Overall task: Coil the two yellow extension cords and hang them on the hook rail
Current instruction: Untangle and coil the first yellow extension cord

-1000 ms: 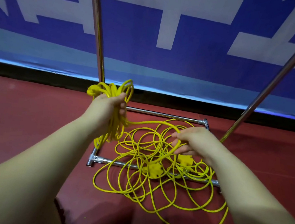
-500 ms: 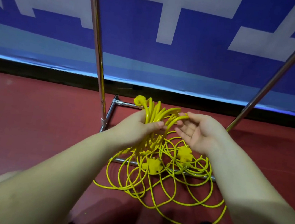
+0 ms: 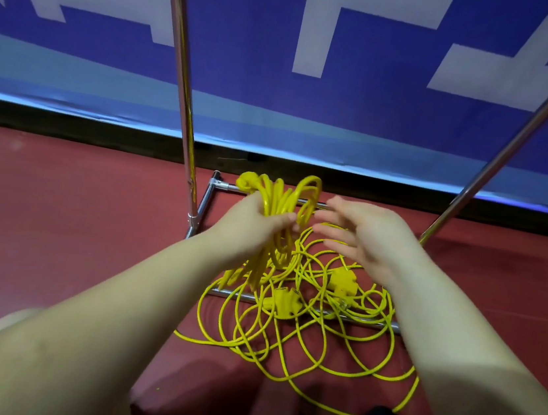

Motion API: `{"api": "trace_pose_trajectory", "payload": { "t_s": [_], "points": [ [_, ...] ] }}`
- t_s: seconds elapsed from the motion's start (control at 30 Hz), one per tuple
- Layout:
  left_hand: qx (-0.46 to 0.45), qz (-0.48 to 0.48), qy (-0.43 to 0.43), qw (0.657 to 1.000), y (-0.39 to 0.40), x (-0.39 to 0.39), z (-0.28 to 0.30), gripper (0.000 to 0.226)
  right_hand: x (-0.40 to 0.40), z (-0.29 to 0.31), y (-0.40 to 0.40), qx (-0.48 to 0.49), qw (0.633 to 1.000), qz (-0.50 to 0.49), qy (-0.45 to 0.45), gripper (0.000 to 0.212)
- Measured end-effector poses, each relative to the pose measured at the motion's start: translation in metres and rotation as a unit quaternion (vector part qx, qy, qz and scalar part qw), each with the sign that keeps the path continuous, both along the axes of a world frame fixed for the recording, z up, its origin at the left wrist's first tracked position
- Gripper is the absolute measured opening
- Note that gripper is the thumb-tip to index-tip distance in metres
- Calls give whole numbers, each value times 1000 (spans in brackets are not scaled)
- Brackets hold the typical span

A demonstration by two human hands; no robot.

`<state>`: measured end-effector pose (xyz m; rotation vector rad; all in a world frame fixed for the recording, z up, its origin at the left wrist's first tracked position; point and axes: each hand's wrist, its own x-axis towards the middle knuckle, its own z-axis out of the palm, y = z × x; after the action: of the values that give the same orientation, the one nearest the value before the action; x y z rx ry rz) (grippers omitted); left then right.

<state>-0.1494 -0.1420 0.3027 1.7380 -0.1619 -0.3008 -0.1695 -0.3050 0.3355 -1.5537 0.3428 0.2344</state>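
Head view: my left hand [image 3: 256, 226] is clenched around a bundle of yellow cord loops [image 3: 278, 214], held above the rack's chrome base frame [image 3: 213, 196]. My right hand [image 3: 365, 242] hovers beside it, fingers spread, holding nothing. Loose yellow cord [image 3: 284, 339] and two socket blocks [image 3: 283, 303] sprawl on the red floor [image 3: 57, 215].

I see a dark red floor [image 3: 55, 232] from 3 thru 9 o'clock. Blue/white banner [image 3: 347, 106] across the 12 o'clock wall, black baseboard strip [image 3: 69, 123] under it w/ a bright glare line along the banner's bottom edge.
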Motion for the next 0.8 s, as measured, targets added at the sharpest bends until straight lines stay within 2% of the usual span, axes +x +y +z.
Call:
{"api": "trace_pose_trajectory", "payload": {
  "t_s": [0.07,0.1,0.17,0.3,0.43,0.5,0.6,0.67,0.73,0.8],
  "points": [
    [-121,52,76,988,0,2,5,11,-5,-7,3,-193,977,77,-49,7],
    [-168,74,109,977,0,2,10,14,-6,-11,6,-257,957,115,-65,6],
    [-230,102,153,956,1,2,17,21,-9,-20,12,-315,930,166,-86,12],
    [-253,109,185,943,8,2,23,27,-9,-29,17,-325,921,167,-134,17],
    [-271,128,177,938,13,5,24,25,-11,-20,18,-290,922,207,-154,16],
    [-273,144,165,937,16,8,25,23,-14,-13,18,-279,919,247,-126,22],
    [-310,185,163,918,25,14,29,21,-22,-11,16,-290,892,345,-24,39],
    [-338,208,168,903,31,18,32,22,-25,-13,15,-268,897,351,5,47],
    [-368,220,164,889,38,21,34,22,-25,-13,13,-227,917,329,-11,38],
    [-374,235,153,884,43,25,33,20,-26,-11,10,-179,931,316,-29,18]
  ]
}}
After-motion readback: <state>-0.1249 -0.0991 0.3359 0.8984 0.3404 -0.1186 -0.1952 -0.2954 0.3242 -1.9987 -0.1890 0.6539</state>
